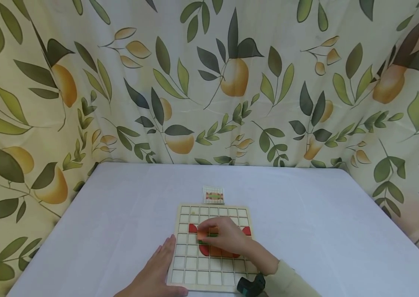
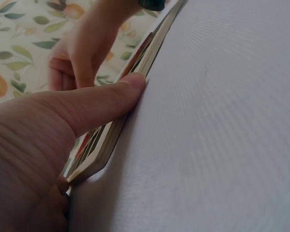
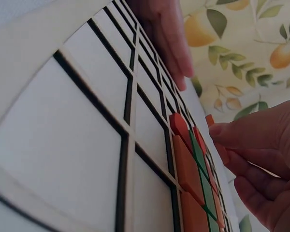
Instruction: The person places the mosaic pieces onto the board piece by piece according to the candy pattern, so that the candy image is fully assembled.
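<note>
A wooden grid board [image 1: 190, 275] lies on the white table. My left hand [image 1: 156, 268] rests against its left side with straight fingers, the thumb pressing the near edge in the left wrist view. Over the board, my right hand [image 1: 228, 236] pinches an orange tile [image 3: 223, 153] between thumb and fingers, raised above the grid. Set in the grid are orange tiles [image 3: 187, 166], a green strip of tiles [image 3: 208, 188] and red rounded tiles [image 1: 192, 228], one at the far right [image 1: 247, 231]. My right hand hides part of the pattern in the head view.
A small card [image 1: 213, 195] printed with a red, orange and green grid pattern lies just beyond the board. A dark device [image 1: 252, 285] is strapped at my right wrist. Behind the white table [image 1: 306, 214] hangs a fruit-and-leaf curtain [image 1: 209, 119].
</note>
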A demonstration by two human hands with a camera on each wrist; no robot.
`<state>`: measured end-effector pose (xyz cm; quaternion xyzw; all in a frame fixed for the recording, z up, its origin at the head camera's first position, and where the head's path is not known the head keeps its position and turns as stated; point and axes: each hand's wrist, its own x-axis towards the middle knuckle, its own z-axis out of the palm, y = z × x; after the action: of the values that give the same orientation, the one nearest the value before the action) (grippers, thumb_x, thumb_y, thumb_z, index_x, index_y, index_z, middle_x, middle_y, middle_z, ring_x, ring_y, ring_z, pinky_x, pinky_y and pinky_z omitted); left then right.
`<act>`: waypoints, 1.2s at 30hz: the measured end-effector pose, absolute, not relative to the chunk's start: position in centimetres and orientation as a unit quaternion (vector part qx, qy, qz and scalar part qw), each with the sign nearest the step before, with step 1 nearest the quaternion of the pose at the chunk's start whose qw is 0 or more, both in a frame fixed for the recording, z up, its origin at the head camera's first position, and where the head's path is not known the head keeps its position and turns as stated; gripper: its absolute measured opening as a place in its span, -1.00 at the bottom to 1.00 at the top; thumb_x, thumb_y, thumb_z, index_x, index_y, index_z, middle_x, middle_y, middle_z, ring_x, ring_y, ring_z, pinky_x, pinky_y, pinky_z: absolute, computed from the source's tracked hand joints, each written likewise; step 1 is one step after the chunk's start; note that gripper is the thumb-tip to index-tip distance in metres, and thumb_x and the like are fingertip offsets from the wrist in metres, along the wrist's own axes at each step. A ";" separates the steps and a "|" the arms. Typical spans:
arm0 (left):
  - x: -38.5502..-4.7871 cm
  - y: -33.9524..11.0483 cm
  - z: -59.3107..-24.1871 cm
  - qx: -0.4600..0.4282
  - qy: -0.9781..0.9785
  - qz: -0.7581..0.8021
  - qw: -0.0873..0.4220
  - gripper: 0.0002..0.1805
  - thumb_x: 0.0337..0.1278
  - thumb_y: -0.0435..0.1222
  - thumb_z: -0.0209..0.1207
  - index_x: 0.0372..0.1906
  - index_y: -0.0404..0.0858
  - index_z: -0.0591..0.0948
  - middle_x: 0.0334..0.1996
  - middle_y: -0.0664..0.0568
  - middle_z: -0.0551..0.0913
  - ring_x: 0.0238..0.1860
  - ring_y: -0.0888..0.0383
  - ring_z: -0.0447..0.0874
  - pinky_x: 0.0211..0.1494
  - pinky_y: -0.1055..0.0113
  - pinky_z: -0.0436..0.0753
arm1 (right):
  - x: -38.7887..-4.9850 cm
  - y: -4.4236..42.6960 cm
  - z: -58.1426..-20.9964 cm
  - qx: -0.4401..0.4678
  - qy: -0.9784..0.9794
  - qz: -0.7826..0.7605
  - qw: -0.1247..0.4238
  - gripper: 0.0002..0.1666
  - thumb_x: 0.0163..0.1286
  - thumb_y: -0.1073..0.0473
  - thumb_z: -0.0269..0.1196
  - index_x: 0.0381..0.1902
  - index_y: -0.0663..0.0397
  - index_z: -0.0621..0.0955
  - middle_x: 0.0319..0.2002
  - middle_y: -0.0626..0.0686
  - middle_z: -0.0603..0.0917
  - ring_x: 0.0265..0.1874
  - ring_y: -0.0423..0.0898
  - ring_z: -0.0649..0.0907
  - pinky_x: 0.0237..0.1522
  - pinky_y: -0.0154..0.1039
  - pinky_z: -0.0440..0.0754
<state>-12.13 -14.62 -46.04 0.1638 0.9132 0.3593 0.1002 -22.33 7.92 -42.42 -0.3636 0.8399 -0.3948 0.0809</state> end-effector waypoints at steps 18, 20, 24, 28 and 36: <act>-12.4 -14.7 -46.0 0.157 0.915 0.354 0.109 0.38 -0.41 0.32 0.26 0.43 -0.32 -0.19 0.43 -0.09 -0.15 0.41 -0.03 -0.28 0.37 -0.01 -0.17 | -22.9 6.4 -42.6 -0.399 0.847 -0.341 0.085 -0.82 0.14 0.21 0.35 -0.25 0.01 0.69 -0.33 -0.22 0.65 -0.32 -0.31 0.57 -0.21 -0.40 0.56; -12.3 -14.7 -46.0 0.158 0.915 0.354 0.108 0.38 -0.41 0.32 0.26 0.43 -0.32 -0.19 0.43 -0.09 -0.15 0.41 -0.02 -0.28 0.37 0.01 -0.17 | -22.9 6.3 -42.6 -0.405 0.845 -0.339 0.083 -0.83 0.13 0.21 0.36 -0.26 0.02 0.69 -0.35 -0.22 0.65 -0.34 -0.32 0.57 -0.22 -0.41 0.56; -12.3 -14.7 -46.0 0.158 0.916 0.353 0.107 0.38 -0.40 0.32 0.26 0.43 -0.32 -0.19 0.43 -0.09 -0.16 0.41 -0.03 -0.28 0.37 0.00 -0.17 | -23.0 6.0 -42.7 -0.421 0.842 -0.330 0.070 -0.82 0.13 0.21 0.36 -0.26 0.03 0.69 -0.34 -0.22 0.66 -0.34 -0.33 0.57 -0.21 -0.44 0.54; -12.3 -14.7 -46.1 0.159 0.915 0.354 0.109 0.37 -0.39 0.33 0.24 0.43 -0.32 -0.20 0.43 -0.09 -0.17 0.41 -0.03 -0.29 0.39 0.11 -0.25 | -23.1 5.7 -42.7 -0.430 0.841 -0.322 0.062 -0.80 0.13 0.21 0.36 -0.24 0.04 0.69 -0.34 -0.21 0.66 -0.34 -0.32 0.57 -0.20 -0.44 0.54; -12.3 -14.9 -46.3 0.178 0.914 0.354 0.092 0.36 -0.34 0.35 0.20 0.42 -0.38 -0.19 0.43 -0.15 -0.15 0.41 -0.07 -0.27 0.14 0.73 -0.52 | -22.9 5.4 -42.7 -0.415 0.845 -0.327 0.076 -0.77 0.11 0.23 0.37 -0.22 0.05 0.69 -0.34 -0.21 0.66 -0.36 -0.31 0.56 -0.23 -0.44 0.55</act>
<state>-12.25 -14.86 -46.32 0.1776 0.9136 0.3540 0.0924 -22.95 5.44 -42.75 -0.4154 0.8453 -0.3274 0.0759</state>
